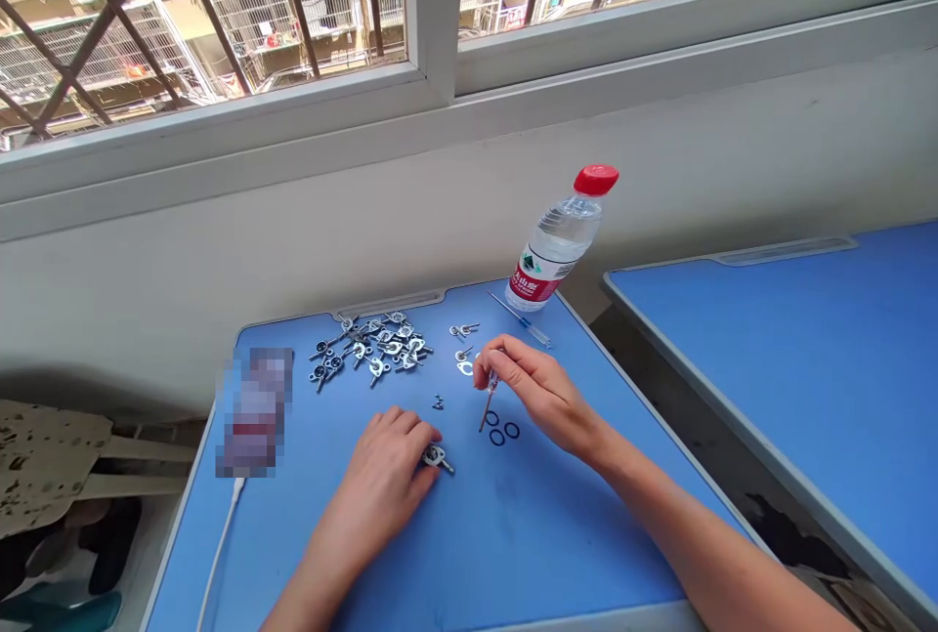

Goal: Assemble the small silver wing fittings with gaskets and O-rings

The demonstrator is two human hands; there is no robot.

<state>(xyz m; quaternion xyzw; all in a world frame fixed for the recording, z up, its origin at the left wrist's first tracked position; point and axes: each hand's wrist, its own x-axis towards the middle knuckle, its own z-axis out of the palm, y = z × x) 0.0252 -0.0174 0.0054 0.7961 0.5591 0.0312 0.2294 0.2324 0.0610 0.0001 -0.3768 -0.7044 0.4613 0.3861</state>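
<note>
Plainly, the best place for writing is the water bottle (563, 236) at the far right corner of the tabletop (557, 554): its label (540, 266) has a red band with white Chinese characters, of which 山泉 seems readable, under a dark and green emblem, with a barcode to one side. A red cap (596, 180) tops it. The phone (256, 407) at the left edge is pixelated, so any print there is lost; a white cable (220, 544) runs from it.

The left hand (388, 461) has its fingers closed around a small metal part (435, 456) near the middle of the tabletop. The right hand (542, 388) grips a screwdriver (492, 383), tip down, just beside three black rings (511, 431). Small screws (438, 402) lie between the hands, and beyond them a pile of similar parts (377, 368). No lettering can be made out on these.
</note>
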